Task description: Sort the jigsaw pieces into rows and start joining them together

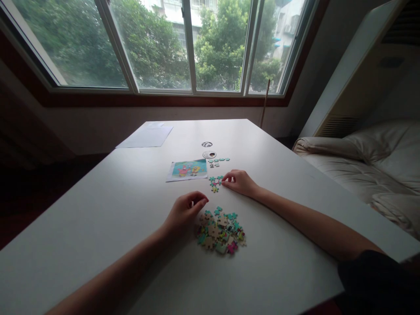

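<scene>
A loose heap of jigsaw puzzle pieces (223,232) lies on the white table (108,245), some showing plain backs, others teal, yellow or pink. My left hand (186,209) rests at the heap's upper left edge, thumb and fingers closed together; whatever they may hold is hidden. Farther out, my right hand (241,182) has its thumb and fingertips closed on a puzzle piece at the right side of a small cluster of pieces (214,189). Beside that cluster lies a picture sheet (189,169) with a pink and a yellow cartoon figure on teal.
Behind the cluster are short rows of sorted pieces (216,160). Two round discs (209,154) lie farther back. White paper (146,136) sits at the far left corner. A window (216,52) is beyond the table, and a pale sofa (361,162) stands at the right.
</scene>
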Motion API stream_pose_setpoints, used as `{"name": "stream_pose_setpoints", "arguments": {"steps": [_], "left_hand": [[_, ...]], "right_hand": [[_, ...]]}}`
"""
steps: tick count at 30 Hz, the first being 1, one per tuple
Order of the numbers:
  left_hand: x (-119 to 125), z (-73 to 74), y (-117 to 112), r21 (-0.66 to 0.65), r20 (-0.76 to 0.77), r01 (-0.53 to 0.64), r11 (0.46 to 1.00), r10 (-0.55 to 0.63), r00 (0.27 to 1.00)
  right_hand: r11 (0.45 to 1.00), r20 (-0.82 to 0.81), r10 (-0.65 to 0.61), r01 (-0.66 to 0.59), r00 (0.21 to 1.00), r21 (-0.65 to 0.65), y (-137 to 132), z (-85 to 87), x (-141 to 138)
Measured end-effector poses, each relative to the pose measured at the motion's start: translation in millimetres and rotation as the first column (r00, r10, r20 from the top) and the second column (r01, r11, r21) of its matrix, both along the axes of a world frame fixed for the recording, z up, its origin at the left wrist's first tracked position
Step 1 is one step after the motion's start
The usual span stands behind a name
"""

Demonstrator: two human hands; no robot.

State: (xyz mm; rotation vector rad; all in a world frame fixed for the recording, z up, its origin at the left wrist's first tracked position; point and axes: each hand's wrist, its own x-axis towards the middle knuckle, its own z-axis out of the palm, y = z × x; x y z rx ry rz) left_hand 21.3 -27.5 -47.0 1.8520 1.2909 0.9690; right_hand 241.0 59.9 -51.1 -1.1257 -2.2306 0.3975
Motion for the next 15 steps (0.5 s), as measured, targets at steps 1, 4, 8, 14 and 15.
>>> {"name": "stream_pose_setpoints", "arguments": {"steps": [1,4,8,14,15], "left_hand": [[-0.2,-0.2,0.1,0.000,-0.002,-0.001,1.000,0.001,1.000],[-1.1,-0.9,0.4,0.006,-0.008,-0.006,1.000,0.006,1.000],[-0.8,-0.2,0.3,0.004,-0.004,-0.005,1.000,0.005,1.000],[0.4,2.4,-1.3,0.009,-0.008,-0.005,1.000,0.005,1.000],[0.4,2.3,-1.1,0.013,-0.006,-0.004,1.000,0.004,1.000]], "right_hand": [[1.000,-0.001,0.001,-0.001,1.000,-0.003,-0.1,0.2,-0.2],[1.000,-0.002,0.002,-0.002,1.000,-0.006,-0.8,1.4,0.1],[1.000,0.001,-0.004,0.005,1.000,-0.005,-2.5,3.0,1.0],[1.000,0.002,-0.004,0.004,1.000,-0.002,-3.4,2.3,1.7],[1.000,0.003,-0.007,0.007,1.000,0.001,-3.4,2.5,2.1]]}}
